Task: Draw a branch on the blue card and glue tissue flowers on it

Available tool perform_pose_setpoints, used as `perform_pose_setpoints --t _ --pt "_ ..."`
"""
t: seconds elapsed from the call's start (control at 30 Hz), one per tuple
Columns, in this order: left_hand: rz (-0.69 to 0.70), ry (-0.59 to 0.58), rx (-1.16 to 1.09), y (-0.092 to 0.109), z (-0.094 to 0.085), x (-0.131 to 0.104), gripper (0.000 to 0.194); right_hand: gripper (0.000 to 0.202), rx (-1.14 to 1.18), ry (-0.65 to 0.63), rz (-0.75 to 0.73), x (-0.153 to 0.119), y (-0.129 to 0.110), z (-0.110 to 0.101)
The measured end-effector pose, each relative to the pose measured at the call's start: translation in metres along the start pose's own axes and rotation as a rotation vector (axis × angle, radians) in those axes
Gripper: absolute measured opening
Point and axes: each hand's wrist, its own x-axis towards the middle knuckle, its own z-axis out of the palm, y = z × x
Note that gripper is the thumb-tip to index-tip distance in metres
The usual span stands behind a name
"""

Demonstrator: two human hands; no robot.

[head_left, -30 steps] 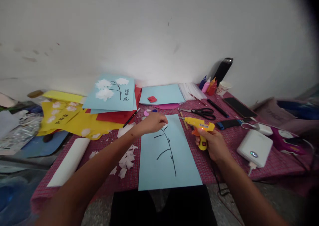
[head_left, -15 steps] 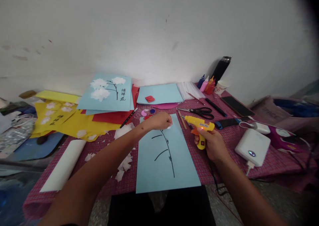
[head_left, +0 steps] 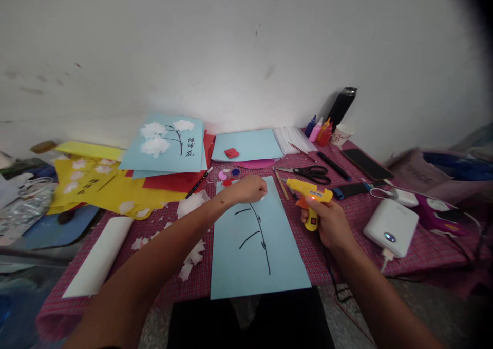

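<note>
Over the top of a light blue sheet (head_left: 241,269), my left hand (head_left: 252,189) is closed with its fingers pressed together. A bit of white paper (head_left: 263,196) shows at the fingertips, low against the sheet. Black drawn branches (head_left: 259,226) run down the sheet below that hand. To the right of the sheet, my right hand (head_left: 331,218) grips a yellow glue gun (head_left: 310,192) by its handle. An orange light glows on the gun, and its nozzle points left toward the sheet. Torn white paper pieces (head_left: 192,256) lie left of the sheet, partly behind my left forearm.
Scissors (head_left: 310,173), a black marker (head_left: 334,166) and a wooden stick (head_left: 282,185) lie right of the sheet's top. A white power bank (head_left: 391,228) stands farther right. At back left, a blue sheet with white paper flowers (head_left: 154,144) rests on coloured papers. A paper roll (head_left: 98,256) lies left.
My left hand shifts very slightly at the top of the sheet, staying closed. The glue gun stays almost in place in my right hand.
</note>
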Motion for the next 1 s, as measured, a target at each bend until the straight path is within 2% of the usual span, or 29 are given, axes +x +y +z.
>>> perform_pose_setpoints --t 1.0 --pt "0.039 0.022 0.075 0.0004 0.0095 0.0001 0.023 0.028 -0.001 -0.002 0.014 -0.0017 -0.0012 0.0008"
